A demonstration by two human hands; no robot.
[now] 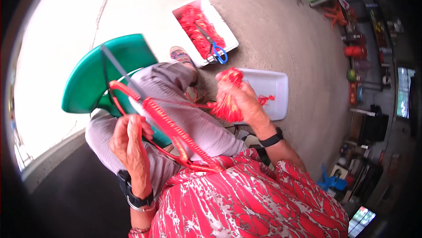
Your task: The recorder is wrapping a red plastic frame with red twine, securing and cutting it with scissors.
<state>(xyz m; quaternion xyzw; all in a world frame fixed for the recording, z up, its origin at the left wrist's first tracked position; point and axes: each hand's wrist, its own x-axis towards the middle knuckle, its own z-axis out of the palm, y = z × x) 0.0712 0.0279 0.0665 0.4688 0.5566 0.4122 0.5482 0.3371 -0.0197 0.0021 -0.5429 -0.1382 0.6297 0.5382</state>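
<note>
Left hand [130, 141] is up, fingers curled shut around the near side of a long red frame wrapped tight with red cord [176, 130], which slants from just above that hand down toward the person's red-and-white patterned top [246, 198]. A thin grey metal rod [121, 71] runs up and away from the frame, past the left hand's fingertips. Right hand [246, 104] is clenched on a thick bundle of red tassel threads [226, 102], the threads spilling out above and below the fist; a fine red strand stretches from that bundle back across to the wound frame between the two hands. Both wrists carry black bands.

Under the hands lie the person's knees in grey trousers [193, 124]. Behind the left hand sits a green plastic chair [96, 80], the frame crossing in front of it. Just beyond the right hand, touching nothing of it, rests a shallow white plastic tray [274, 86] with a few red scraps inside. Farther out, above both hands, a second white rectangular tub [231, 34] holds a heap of red threads, with blue-handled scissors [216, 51] lying on top at its near end. All of it sits on a grey concrete floor [272, 23]; shelves of clutter are well off to the right.
</note>
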